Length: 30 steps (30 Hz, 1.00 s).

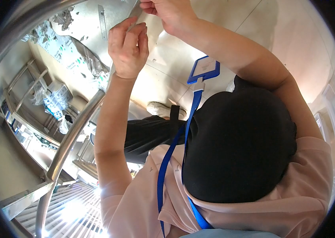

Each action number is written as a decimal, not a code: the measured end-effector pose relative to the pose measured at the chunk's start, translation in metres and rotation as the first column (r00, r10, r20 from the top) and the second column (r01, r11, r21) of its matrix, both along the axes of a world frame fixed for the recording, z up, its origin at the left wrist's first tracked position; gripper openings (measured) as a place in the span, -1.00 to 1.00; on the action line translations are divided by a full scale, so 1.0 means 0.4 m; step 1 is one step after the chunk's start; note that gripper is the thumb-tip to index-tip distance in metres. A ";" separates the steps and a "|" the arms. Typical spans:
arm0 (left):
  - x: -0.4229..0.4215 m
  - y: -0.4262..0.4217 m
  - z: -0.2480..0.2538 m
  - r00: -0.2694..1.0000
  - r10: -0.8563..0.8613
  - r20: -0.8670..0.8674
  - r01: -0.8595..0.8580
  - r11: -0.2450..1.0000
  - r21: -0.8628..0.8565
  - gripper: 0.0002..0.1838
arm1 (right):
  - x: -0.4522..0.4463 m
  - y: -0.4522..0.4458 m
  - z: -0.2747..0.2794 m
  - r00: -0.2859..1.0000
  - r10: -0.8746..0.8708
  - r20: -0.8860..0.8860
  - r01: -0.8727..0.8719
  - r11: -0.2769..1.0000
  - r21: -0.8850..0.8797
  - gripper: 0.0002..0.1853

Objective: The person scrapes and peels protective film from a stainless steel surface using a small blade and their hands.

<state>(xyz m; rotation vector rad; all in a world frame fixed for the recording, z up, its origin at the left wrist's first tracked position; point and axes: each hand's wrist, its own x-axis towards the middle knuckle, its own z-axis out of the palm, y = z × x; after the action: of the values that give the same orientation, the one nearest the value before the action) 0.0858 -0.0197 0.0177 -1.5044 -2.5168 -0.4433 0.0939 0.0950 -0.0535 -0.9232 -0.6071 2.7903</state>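
Observation:
My left hand (129, 49) is raised near the upper middle of the head view, its fingers curled and pinched together at the tips. Just to its right, my right hand (173, 15) is partly cut off by the top edge, with fingers bent inward. Anything small between the fingertips of either hand is too hard to make out. Beside my left hand, a thin flat metal strip with marks (102, 22) lies on a shiny metal surface (90, 16). Dark crumbled debris (63, 18) sits further left on that surface.
Printed plastic wrapping (62, 47) lies along the metal surface. A steel tube frame (68, 139) runs down the left, with racks and bags behind it. A blue badge holder (204, 69) hangs from a lanyard over the tiled floor (163, 75). Clear plastic containers (332, 107) stand at right.

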 end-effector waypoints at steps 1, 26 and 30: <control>0.001 -0.001 -0.002 1.000 0.005 0.003 -0.005 1.000 -0.003 -0.79 | -0.001 0.001 0.000 1.000 -0.004 -0.003 0.004 1.000 0.001 -0.90; -0.011 0.003 -0.005 0.999 0.001 0.037 -0.002 1.000 0.012 -0.82 | 0.031 -0.005 -0.006 0.999 -0.015 -0.042 0.011 0.995 -0.097 -0.85; -0.011 0.003 -0.010 0.999 0.011 0.047 -0.011 1.000 0.002 -0.83 | 0.015 0.009 -0.001 0.999 -0.019 -0.049 0.018 1.000 -0.020 -0.85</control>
<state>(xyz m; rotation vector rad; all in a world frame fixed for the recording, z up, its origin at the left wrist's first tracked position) 0.0815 -0.0185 0.0139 -1.4958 -2.5576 -0.4847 0.1000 0.0985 -0.0541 -0.8561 -0.5626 2.7984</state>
